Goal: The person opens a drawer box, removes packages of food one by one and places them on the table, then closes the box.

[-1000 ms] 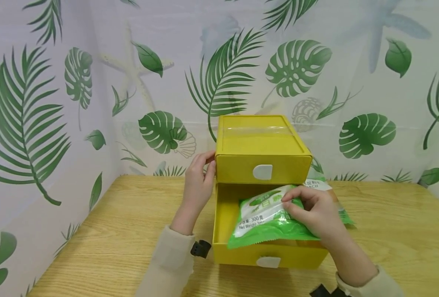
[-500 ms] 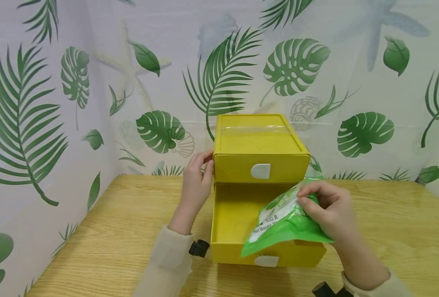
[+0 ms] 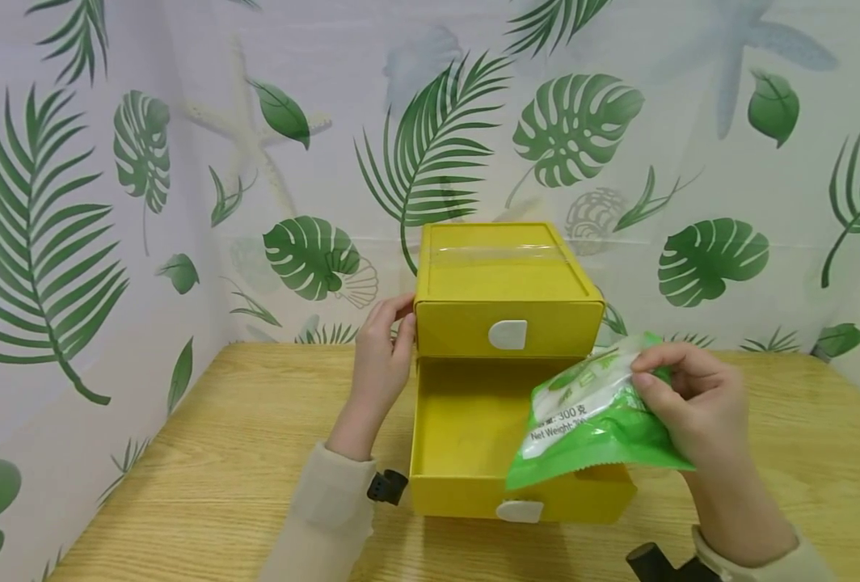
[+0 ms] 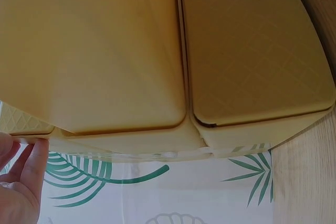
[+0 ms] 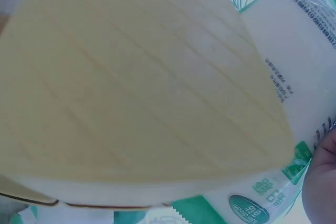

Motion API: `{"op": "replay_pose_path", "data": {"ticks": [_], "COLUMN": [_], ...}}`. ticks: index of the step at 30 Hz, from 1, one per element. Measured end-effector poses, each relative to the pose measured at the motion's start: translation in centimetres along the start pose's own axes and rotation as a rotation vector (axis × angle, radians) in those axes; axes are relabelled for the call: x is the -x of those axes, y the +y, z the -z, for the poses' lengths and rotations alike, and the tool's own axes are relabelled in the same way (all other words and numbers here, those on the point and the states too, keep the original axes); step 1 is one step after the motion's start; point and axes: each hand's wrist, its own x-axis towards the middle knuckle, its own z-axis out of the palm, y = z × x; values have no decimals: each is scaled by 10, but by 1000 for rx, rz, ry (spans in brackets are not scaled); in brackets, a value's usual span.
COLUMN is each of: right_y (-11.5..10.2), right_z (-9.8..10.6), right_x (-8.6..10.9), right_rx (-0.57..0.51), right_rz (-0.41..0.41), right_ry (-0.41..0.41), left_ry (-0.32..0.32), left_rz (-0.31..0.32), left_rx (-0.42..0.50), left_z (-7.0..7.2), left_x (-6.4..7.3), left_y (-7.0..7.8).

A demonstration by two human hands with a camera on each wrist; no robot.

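In the head view my right hand [image 3: 699, 400] pinches a green-and-white plastic packet [image 3: 590, 412] by its right side, thumb against fingertips. The packet is printed "300" and "Net Weight" and slants over the front right of the pulled-out lower drawer [image 3: 466, 420]. My left hand [image 3: 384, 343] touches the left side of the yellow drawer box [image 3: 506, 283]. Its fingers [image 4: 34, 169] meet the box's edge in the left wrist view. The right wrist view shows a ribbed yellow side panel [image 5: 147, 87], with my right thumb [image 5: 320, 187] at the far right edge.
The box stands on a wood-grain table [image 3: 255, 453]. Its upper drawer [image 3: 452, 327] is closed, and both drawers have white tabs. A leaf-patterned sheet [image 3: 466, 121] hangs behind. Translucent packaging with small print [image 5: 294, 40] shows at upper right in the right wrist view.
My right hand has carried the packet to the right, from over the drawer's middle towards its right side. More of the drawer's bare floor shows. The left hand stays against the box.
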Motion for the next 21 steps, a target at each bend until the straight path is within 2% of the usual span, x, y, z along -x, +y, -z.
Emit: {"op": "replay_pose_path", "data": {"ticks": [5, 9, 12, 18, 21], "right_y": [-8, -16, -21, -28, -30], "right_z": [6, 13, 19, 26, 29], "right_x": [-5, -9, -11, -12, -13], "right_rx": [-39, -116, -119, -252, -274], "right_rz": [50, 89, 105, 103, 115], "right_ry": [69, 138, 172, 254, 291], "left_ry": [3, 2, -3, -13, -13], "left_rz": [-6, -10, -10, -4, -3], "left_rx": [1, 5, 8, 11, 5], "left_z": [0, -1, -1, -1, -2], "left_x": [0, -1, -1, -1, -1], "left_y": [0, 1, 1, 3, 3]}}
